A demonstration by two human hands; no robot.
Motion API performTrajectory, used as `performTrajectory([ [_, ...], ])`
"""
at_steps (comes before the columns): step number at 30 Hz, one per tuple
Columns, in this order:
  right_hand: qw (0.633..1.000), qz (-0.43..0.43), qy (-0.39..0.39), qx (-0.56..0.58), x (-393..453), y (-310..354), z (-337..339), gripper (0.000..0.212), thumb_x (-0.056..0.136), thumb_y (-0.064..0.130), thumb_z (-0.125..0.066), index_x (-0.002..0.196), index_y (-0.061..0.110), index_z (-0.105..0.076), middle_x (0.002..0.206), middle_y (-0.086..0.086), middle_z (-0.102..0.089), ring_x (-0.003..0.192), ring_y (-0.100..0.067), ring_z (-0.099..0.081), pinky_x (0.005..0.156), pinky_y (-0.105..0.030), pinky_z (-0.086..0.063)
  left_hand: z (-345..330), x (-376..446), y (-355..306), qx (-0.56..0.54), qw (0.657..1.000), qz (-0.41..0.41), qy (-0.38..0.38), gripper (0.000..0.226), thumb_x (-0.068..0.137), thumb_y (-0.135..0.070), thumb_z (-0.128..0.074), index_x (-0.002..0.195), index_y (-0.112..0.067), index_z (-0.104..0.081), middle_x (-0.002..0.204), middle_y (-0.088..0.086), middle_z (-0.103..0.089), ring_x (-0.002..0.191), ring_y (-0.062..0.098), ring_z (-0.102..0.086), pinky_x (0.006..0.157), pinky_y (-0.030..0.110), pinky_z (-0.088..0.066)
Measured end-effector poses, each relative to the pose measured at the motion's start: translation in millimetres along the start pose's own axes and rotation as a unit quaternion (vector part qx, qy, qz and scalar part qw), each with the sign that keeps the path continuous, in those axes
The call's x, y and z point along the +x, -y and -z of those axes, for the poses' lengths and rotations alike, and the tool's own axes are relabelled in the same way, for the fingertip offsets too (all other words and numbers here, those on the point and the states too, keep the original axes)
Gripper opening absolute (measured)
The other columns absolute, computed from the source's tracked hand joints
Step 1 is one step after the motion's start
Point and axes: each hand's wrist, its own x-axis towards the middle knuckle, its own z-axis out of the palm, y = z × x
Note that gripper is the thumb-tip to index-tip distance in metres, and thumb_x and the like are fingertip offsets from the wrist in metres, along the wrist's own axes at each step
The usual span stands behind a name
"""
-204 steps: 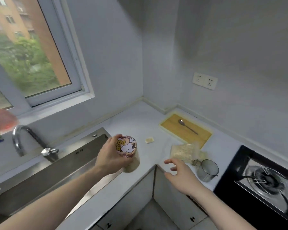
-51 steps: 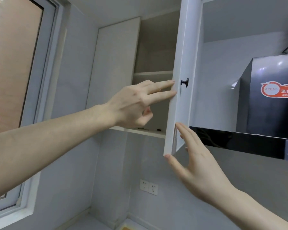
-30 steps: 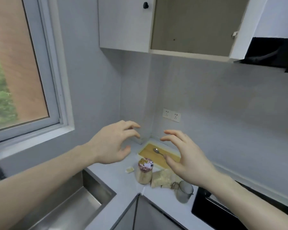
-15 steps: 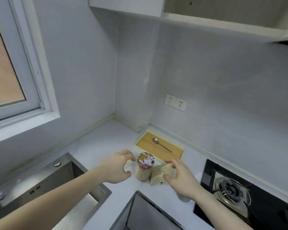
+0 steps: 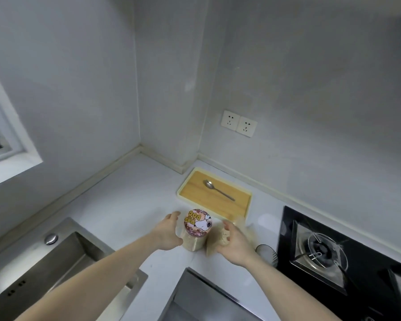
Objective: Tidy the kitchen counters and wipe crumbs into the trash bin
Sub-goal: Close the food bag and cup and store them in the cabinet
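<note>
On the white counter (image 5: 134,195), the left hand (image 5: 168,232) is cupping the side of the cartoon-lidded jar (image 5: 196,229) with fingers curled, while just right of it the right hand (image 5: 233,242) is pinching a clear bag of grain (image 5: 214,239), a spoon (image 5: 218,190) lying beyond them.

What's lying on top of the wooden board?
A metal spoon lies alone on the wooden board, bowl toward the corner. The board's near edge is partly hidden behind the jar and bag.
</note>
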Motion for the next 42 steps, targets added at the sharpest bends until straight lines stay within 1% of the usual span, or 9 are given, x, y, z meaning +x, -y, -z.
performTrajectory([
  [3,1.0,-0.011,0.012,-0.016,23.4,1.0,-4.6,0.09,0.084,0.025,-0.07,0.16,0.015,-0.023,0.16,-0.004,-0.038,0.143,-0.023,-0.042,0.108,-0.029,-0.042,-2.5,20.9,0.9,0.011,1.0,0.0,0.014,0.104,0.074,-0.02,-0.075,0.158,-0.017,-0.014,0.158,0.006,-0.032,0.135,0.025,-0.048,0.098,0.031,-0.05],
  [7,0.999,-0.028,0.037,-0.026,49.6,0.9,-17.8,0.092,0.084,0.025,-0.068,0.162,0.017,-0.019,0.163,-0.002,-0.034,0.146,-0.021,-0.04,0.113,-0.032,-0.041,-5.6,46.2,3.0,0.036,0.999,-0.007,0.028,0.104,0.071,-0.022,-0.077,0.157,-0.017,-0.019,0.157,0.003,-0.036,0.137,0.025,-0.045,0.107,0.032,-0.044],
  [12,0.998,-0.012,0.051,-0.024,77.5,-1.0,-34.8,0.085,0.074,0.02,-0.074,0.151,0.023,-0.038,0.135,0.002,-0.062,0.123,-0.02,-0.059,0.1,-0.031,-0.05,-16.3,67.2,4.4,0.045,0.998,-0.026,0.033,0.096,0.062,-0.03,-0.08,0.146,-0.025,-0.033,0.135,-0.002,-0.056,0.12,0.025,-0.057,0.098,0.038,-0.051],
  [15,0.999,-0.001,0.041,-0.013,87.0,-0.6,-43.6,0.077,0.073,0.023,-0.076,0.144,0.028,-0.046,0.128,0.003,-0.065,0.119,-0.02,-0.061,0.099,-0.032,-0.051,-24.4,73.7,7.0,0.039,0.998,-0.034,0.02,0.098,0.059,-0.039,-0.082,0.144,-0.027,-0.034,0.13,-0.004,-0.059,0.116,0.023,-0.059,0.093,0.034,-0.051],
  [19,0.999,-0.01,0.039,0.016,94.7,-2.4,-52.5,0.085,0.066,0.027,-0.086,0.139,0.031,-0.043,0.124,0.005,-0.065,0.112,-0.018,-0.062,0.094,-0.029,-0.051,-26.8,79.4,6.6,0.043,0.998,-0.043,0.011,0.094,0.053,-0.045,-0.084,0.134,-0.03,-0.038,0.12,-0.009,-0.064,0.105,0.019,-0.063,0.078,0.027,-0.046],
  [25,0.999,0.014,0.033,0.038,96.8,-3.4,-50.7,0.095,0.046,0.036,-0.099,0.128,0.032,-0.052,0.115,0.012,-0.069,0.106,-0.011,-0.065,0.092,-0.028,-0.053,-21.5,73.5,11.1,0.012,0.998,-0.054,-0.007,0.1,0.044,-0.052,-0.085,0.133,-0.036,-0.041,0.117,-0.015,-0.066,0.109,0.018,-0.063,0.091,0.036,-0.052],
  [33,0.992,0.093,0.025,0.082,74.9,22.8,4.9,0.083,0.058,0.025,-0.098,0.125,0.043,-0.053,0.109,0.027,-0.07,0.096,0.012,-0.064,0.08,-0.006,-0.049,33.5,53.4,-14.2,-0.044,0.989,-0.139,-0.029,0.107,0.042,-0.052,-0.094,0.136,-0.037,-0.048,0.117,-0.021,-0.067,0.109,0.007,-0.062,0.098,0.03,-0.05],
  [37,0.982,0.168,-0.004,0.089,48.6,62.8,57.1,0.09,0.062,0.039,-0.094,0.14,0.041,-0.05,0.126,0.027,-0.063,0.113,0.006,-0.061,0.101,-0.02,-0.049,83.1,29.6,-45.1,-0.058,0.977,-0.193,-0.076,0.106,0.039,-0.06,-0.094,0.134,-0.041,-0.051,0.106,-0.036,-0.065,0.098,-0.013,-0.059,0.083,0.013,-0.048],
  [42,0.957,0.253,-0.062,0.124,10.7,116.5,114.6,0.078,0.084,0.026,-0.082,0.148,0.045,-0.04,0.139,0.028,-0.057,0.129,0.003,-0.054,0.108,-0.018,-0.042,147.4,-6.6,-93.0,-0.102,0.947,-0.268,-0.144,0.09,0.049,-0.058,-0.093,0.129,-0.038,-0.058,0.11,-0.03,-0.07,0.105,-0.006,-0.063,0.097,0.032,-0.052],
])
